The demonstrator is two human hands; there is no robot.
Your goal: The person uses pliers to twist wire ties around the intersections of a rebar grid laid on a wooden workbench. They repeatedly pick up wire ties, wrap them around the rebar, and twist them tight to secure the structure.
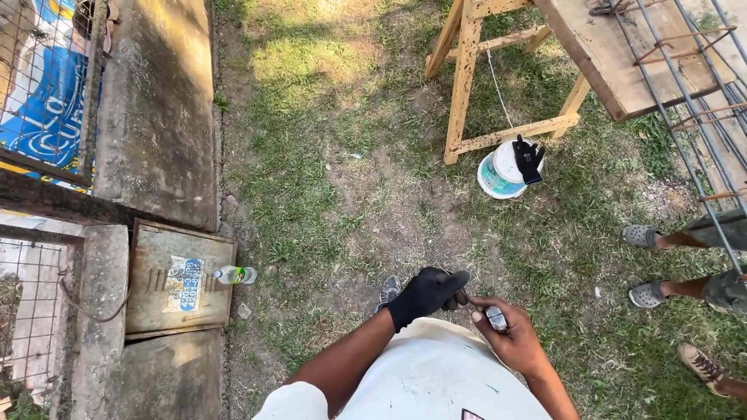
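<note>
I look down at my own white shirt and both arms over patchy grass. My left hand point(426, 294) wears a black glove, its fingers stretched toward my right hand. My bare right hand point(510, 333) is closed around a small grey metal object point(496, 317). The two hands almost touch in front of my chest. A grey sandal point(389, 289) of mine shows just beyond the gloved hand.
A white bucket point(498, 173) with a black glove point(528, 158) draped on it stands under a wooden trestle point(464, 85). Steel rebar point(685, 93) lies on the plank at right. Another person's sandalled feet point(646, 264) stand at right. A plastic bottle point(235, 274) lies by a metal hatch point(175, 280).
</note>
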